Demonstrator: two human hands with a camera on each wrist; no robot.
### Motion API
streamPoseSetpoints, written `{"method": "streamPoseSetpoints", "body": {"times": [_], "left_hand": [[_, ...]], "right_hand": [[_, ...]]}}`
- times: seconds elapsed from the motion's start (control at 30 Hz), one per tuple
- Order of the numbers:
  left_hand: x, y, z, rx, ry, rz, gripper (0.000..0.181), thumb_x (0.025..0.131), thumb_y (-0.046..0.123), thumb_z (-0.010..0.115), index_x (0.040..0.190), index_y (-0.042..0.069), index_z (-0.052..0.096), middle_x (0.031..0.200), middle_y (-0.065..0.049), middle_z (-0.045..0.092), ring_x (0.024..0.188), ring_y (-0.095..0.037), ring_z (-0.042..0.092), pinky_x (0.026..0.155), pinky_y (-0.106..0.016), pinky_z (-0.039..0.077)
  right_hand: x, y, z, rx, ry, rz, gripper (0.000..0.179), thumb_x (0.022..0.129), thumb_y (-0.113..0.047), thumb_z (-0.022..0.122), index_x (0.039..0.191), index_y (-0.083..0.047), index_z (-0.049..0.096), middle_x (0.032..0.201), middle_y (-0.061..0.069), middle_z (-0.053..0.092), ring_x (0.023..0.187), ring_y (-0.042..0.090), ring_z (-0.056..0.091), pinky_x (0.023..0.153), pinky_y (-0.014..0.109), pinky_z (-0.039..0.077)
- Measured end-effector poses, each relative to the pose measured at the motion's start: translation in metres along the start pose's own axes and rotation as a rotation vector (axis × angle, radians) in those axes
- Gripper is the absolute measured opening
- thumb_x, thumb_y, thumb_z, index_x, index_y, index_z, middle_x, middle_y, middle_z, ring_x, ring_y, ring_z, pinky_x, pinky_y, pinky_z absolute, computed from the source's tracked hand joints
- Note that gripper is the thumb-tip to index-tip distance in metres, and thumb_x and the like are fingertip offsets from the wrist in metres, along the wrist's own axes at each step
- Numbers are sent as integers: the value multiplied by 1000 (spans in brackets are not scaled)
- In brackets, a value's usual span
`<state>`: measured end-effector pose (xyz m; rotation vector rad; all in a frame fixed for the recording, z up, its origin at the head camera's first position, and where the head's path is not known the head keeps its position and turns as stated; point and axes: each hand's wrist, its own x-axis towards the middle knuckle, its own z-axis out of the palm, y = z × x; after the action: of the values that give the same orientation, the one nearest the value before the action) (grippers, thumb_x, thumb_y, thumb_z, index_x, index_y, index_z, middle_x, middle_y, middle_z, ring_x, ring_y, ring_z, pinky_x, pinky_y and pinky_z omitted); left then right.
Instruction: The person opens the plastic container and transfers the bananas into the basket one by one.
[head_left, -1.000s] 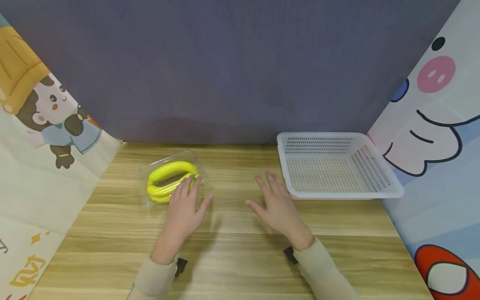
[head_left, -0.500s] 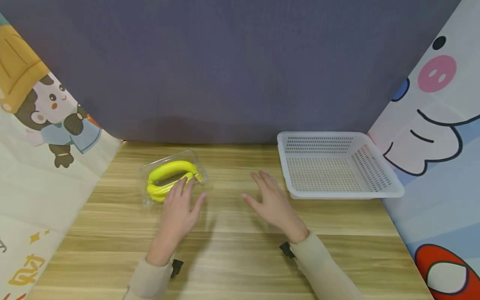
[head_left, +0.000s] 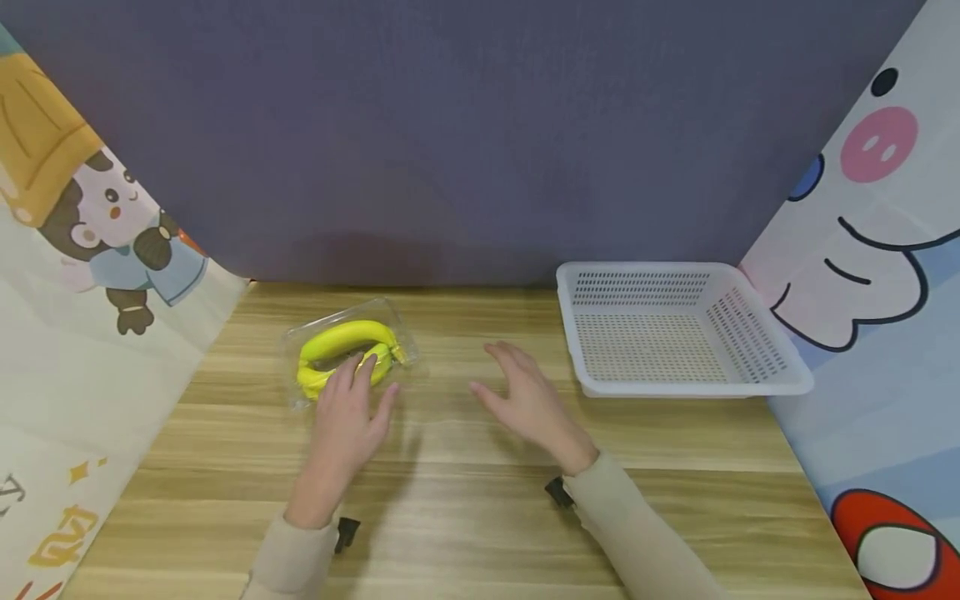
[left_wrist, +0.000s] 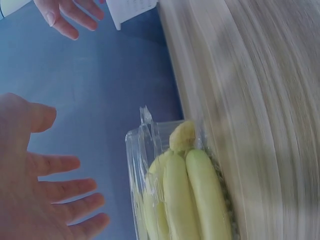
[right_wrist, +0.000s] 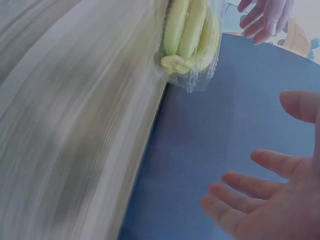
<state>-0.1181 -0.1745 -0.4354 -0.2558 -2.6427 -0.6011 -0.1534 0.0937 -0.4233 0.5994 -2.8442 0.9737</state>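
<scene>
Yellow bananas point(head_left: 341, 338) lie in a clear plastic box point(left_wrist: 134, 167) on the left of the wooden table. My left hand point(head_left: 343, 427) hovers at the box's near side, with spread, relaxed fingers covering part of the bananas in the head view. In the left wrist view a gap shows between that hand and the box. My right hand point(head_left: 531, 408) is held over the middle of the table, its fingers loosely extended and nothing in them. It is left of a white perforated basket point(head_left: 690, 389), apart from it.
The basket stands at the back right with nothing in it. A dark blue-grey panel point(head_left: 465, 142) rises behind the table point(head_left: 465, 525). Cartoon-printed sheets point(head_left: 892, 275) flank both sides.
Both hands have drifted left, the right one further from the basket and the left one slightly back towards me. The banana box and the basket have not moved on the table.
</scene>
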Motion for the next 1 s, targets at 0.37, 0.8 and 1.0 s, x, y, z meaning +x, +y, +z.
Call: {"method": "streamPoseSetpoints", "body": {"times": [0.37, 0.8, 1.0], "left_hand": [[-1, -15, -6, 41, 91, 12, 57, 94, 35, 55, 131, -7, 48, 133, -27, 47, 123, -44, 41, 104, -57, 32], [0, -32, -10, 41, 197, 30, 52, 90, 31, 58, 124, -9, 53, 123, -29, 53, 114, -45, 48, 95, -59, 38], [1, -38, -12, 26, 254, 5, 48, 88, 28, 60, 120, -8, 56, 118, -28, 56, 110, -44, 50, 93, -57, 39]], "right_hand": [[12, -6, 14, 49, 7, 10, 66, 89, -49, 60, 142, -13, 43, 145, 10, 42, 133, 25, 39, 109, 46, 32], [26, -12, 23, 60, 3, 18, 61, 90, -45, 61, 141, -15, 45, 143, 5, 45, 131, 22, 40, 110, 43, 33], [33, -16, 26, 88, 3, 3, 61, 89, -45, 60, 139, -14, 46, 141, 7, 47, 130, 23, 42, 109, 45, 34]]}}
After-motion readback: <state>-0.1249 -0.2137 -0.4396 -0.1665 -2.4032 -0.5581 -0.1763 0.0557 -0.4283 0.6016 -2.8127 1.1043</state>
